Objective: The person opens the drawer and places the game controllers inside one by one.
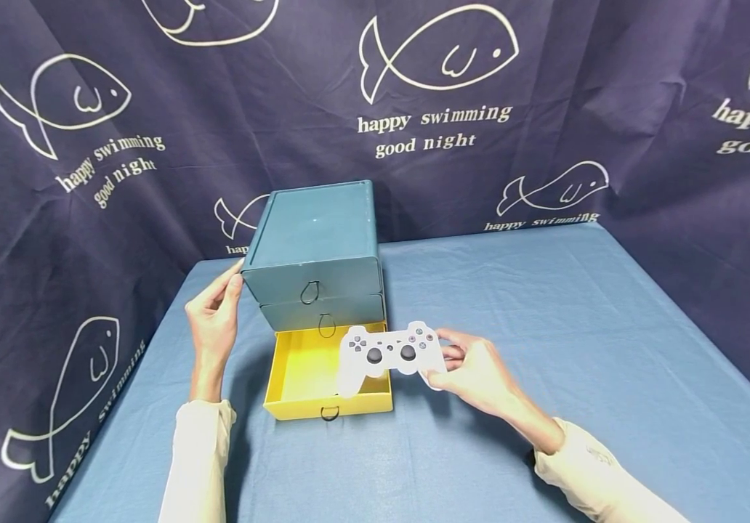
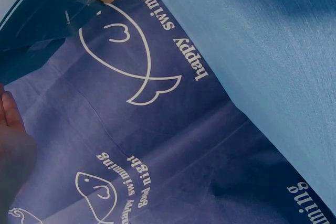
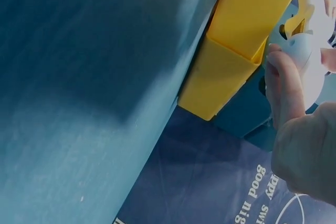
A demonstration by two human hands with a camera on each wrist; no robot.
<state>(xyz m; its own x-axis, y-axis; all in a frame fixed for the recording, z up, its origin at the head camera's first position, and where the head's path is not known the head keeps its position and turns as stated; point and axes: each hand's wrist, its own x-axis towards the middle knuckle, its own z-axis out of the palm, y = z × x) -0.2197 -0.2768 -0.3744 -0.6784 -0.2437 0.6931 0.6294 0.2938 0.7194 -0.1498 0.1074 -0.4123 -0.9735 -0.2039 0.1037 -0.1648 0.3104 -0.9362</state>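
In the head view my right hand (image 1: pixel 480 374) grips the right handle of a white game controller (image 1: pixel 391 352), its buttons and two black sticks facing up. The controller is over the right part of a pulled-out yellow drawer (image 1: pixel 296 363), the bottom one of a stacked drawer unit. Seen from the right wrist, fingers of the right hand (image 3: pixel 304 140) wrap the controller's grip (image 3: pixel 314 77) close above the yellow drawer. My left hand (image 1: pixel 216 319) rests its extended fingers at the left front edge of the teal drawer box (image 1: pixel 315 225), steadying contact near its top corner.
Two teal drawers (image 1: pixel 323 312) above the yellow one are pushed in, each with a black loop pull. The unit stands on a blue cloth-covered table (image 1: pixel 545 327). Dark blue curtains (image 1: pixel 440 174) with white fish prints hang behind and at both sides.
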